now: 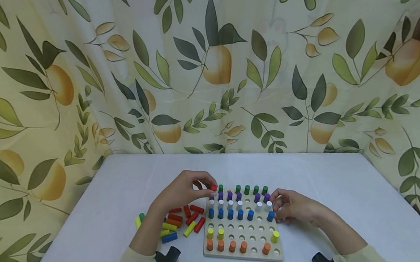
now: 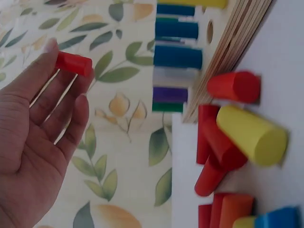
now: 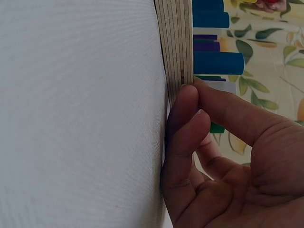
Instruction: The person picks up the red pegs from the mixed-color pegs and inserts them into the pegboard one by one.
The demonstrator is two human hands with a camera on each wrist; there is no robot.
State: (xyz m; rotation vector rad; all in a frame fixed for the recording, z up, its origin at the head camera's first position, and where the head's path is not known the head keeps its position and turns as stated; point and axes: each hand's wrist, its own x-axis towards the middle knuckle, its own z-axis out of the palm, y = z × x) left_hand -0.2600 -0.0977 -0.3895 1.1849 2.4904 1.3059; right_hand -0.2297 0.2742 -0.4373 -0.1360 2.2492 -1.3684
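Note:
My left hand [image 1: 181, 190] pinches a red peg [image 2: 74, 63] between thumb and fingertips, above the far left corner of a wooden pegboard [image 1: 248, 256]. In the left wrist view, the peg's free end points away from the fingers. My right hand [image 1: 299, 208] is at the board's right edge; in the right wrist view, its thumb and bent fingers grip the layered wooden edge [image 3: 175, 47]. On the board, upright pegs stand in coloured rows: green farthest, then purple, white and blue, with yellow and orange pegs [image 1: 232, 245] nearest. Several holes show between them.
Loose red, yellow, orange, blue and green pegs lie piled on the white table [image 1: 334, 177] left of the board, partly behind my left forearm. A leaf-and-fruit patterned curtain [image 1: 195, 64] hangs behind the table. Black wrist-camera mounts [image 1: 167, 258] sit near both sleeves.

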